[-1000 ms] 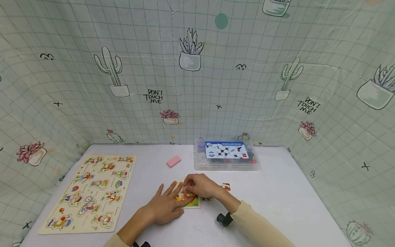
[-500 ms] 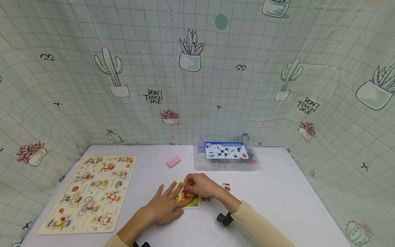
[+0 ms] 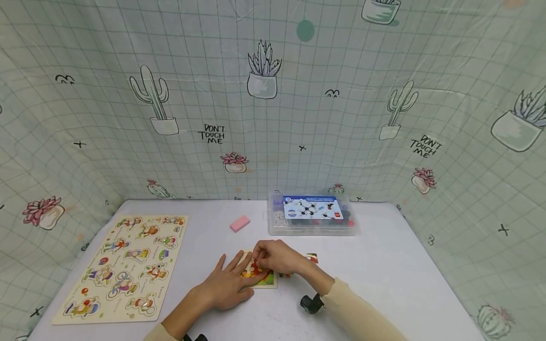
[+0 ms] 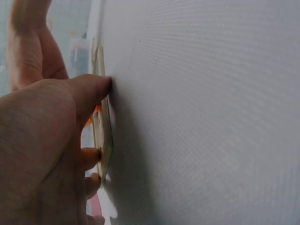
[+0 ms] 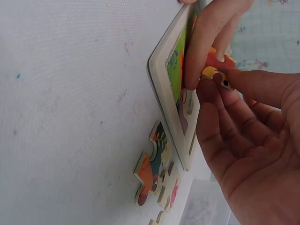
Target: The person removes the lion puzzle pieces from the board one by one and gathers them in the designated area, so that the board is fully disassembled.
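My left hand (image 3: pixel 228 286) lies with its fingers spread across a small jigsaw puzzle board (image 3: pixel 268 285) in the head view. In the left wrist view its thumb is down beside the board's rim (image 4: pixel 107 126), and other fingertips reach over the edge. Above the board, my right hand (image 3: pixel 279 255) pinches a jigsaw piece (image 5: pixel 225 83) between thumb and fingers; it shows yellow and a black dot in the right wrist view. A finger of the left hand (image 5: pixel 206 42) stretches over the board close to it. The fingers hide much of the board's picture.
Several loose jigsaw pieces (image 5: pixel 152 171) lie on the table right of the board, one (image 3: pixel 312 258) near the right wrist. Behind stand a pink block (image 3: pixel 240 223) and a clear plastic case (image 3: pixel 313 230). A large picture puzzle board (image 3: pixel 106 260) lies at left.
Both hands stay in almost the same place. Compared with a second ago, more red shows beneath the right fingertips.
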### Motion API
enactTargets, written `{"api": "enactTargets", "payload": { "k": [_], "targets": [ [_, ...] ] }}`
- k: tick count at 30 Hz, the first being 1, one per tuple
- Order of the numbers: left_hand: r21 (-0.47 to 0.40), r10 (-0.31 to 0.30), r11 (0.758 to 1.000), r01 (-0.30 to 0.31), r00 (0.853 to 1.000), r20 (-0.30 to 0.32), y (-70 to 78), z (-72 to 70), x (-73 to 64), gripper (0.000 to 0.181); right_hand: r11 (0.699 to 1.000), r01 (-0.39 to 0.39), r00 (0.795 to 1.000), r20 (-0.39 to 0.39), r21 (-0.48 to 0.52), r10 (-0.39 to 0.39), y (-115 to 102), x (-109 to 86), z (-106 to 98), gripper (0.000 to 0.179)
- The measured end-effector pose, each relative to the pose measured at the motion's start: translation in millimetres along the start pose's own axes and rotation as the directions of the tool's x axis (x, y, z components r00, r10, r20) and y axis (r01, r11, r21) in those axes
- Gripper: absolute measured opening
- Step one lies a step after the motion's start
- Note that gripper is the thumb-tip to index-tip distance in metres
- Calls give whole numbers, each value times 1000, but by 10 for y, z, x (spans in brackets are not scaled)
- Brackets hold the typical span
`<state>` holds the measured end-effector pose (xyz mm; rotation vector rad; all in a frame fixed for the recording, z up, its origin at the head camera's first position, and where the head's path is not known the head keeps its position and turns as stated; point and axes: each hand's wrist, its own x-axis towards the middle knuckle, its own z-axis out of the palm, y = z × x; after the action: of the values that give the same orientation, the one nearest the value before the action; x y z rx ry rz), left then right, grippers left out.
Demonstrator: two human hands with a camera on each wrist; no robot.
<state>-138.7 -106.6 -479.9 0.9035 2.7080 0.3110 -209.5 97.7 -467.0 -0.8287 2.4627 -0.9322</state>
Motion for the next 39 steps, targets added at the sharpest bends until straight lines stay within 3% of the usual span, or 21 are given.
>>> {"api": "enactTargets", "payload": {
  "k": [8,18,27,39],
  "targets": [
    [3,-1,1000,1,1000,5,19,-26,-12,47,1000,25,999,-39,-7,-25,-28,-48,-78,12],
    [6,-1,1000,1,1000,-3,21,-24,-15,49,999,20,996,-87,36,-17,72,-262,-370,9],
    [19,2,1000,-2,1000,-17,8,-2,-2,50,997,-73,993,-93,-1,73,358,-508,-507,9],
    [-3,17,1000,-18,999,-29,-14,40,7,51,985,-175,983,-51,-6,175,573,-686,-489,10]
  ]
}}
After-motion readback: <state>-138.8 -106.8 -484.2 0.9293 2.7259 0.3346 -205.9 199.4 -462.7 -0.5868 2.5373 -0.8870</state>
